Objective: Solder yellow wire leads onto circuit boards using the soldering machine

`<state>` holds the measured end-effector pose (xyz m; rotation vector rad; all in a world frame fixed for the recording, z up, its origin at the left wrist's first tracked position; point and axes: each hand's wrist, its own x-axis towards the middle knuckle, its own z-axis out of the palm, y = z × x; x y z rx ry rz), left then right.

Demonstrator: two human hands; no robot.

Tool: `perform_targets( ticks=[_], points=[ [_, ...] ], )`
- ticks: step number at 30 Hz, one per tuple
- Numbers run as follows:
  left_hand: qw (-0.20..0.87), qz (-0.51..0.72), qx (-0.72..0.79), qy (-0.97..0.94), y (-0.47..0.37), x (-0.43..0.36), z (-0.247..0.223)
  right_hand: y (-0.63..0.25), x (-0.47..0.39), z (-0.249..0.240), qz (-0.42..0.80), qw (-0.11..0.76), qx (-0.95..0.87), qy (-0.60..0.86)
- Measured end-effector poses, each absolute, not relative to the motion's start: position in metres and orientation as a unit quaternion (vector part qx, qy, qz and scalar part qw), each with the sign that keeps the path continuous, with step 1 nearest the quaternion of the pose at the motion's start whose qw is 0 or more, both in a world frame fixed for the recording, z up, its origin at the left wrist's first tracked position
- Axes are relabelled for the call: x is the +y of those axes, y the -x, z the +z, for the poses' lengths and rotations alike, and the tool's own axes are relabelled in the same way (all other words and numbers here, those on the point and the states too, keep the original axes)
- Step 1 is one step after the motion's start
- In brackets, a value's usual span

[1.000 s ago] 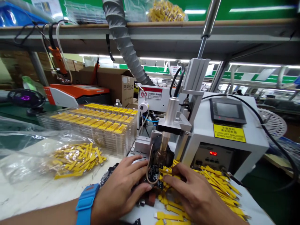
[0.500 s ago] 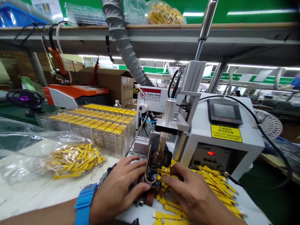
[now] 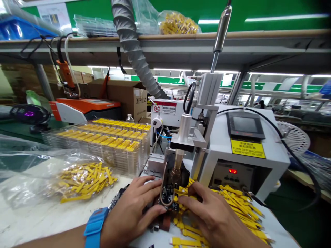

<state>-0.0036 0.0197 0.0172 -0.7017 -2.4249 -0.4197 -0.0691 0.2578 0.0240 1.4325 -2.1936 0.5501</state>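
Note:
My left hand point(image 3: 137, 206), with a blue strap on its wrist, lies over a black circuit board point(image 3: 168, 194). Its fingers are stretched out and apart, the thumb at the board's near edge. The board sits beneath the metal head point(image 3: 178, 162) of a press machine, where a bent tube loops over it. From the right, my right hand point(image 3: 212, 210) pinches a yellow flat flex cable point(image 3: 179, 190) against the board's right side; the fingertips partly hide it. Many more yellow flex cables point(image 3: 238, 203) lie loose around and under that hand.
Left of my hands lies a clear bag of yellow cables point(image 3: 88, 181). Behind it stand stacked clear trays point(image 3: 124, 160). The machine's control box point(image 3: 274, 162) is at right, with a lit red display. A grey hose point(image 3: 129, 44) hangs from the shelf point(image 3: 176, 41).
The view has tilted up slightly, so the scene sits a little lower. Both hands keep practically the same place at the board, and the right one still pinches the yellow flex cable.

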Motion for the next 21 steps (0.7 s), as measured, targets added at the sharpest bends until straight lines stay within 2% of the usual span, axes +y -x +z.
perform_targets(
  ticks=[5, 11, 21],
  points=[
    [0.296, -0.174, -0.901, 0.265, 0.0026, 0.0196, 0.018, 0.0682, 0.2562, 0.0286, 0.201, 0.247, -0.787, -0.529],
    [0.291, -0.167, -0.911, 0.24, 0.0039, 0.0183, 0.0151, 0.0665, 0.2575, 0.0308, 0.193, 0.217, -0.799, -0.527],
    [0.281, -0.171, -0.913, 0.241, 0.0045, 0.0179, 0.0164, 0.0687, 0.2583, 0.025, 0.191, 0.225, -0.8, -0.522]
  ],
)
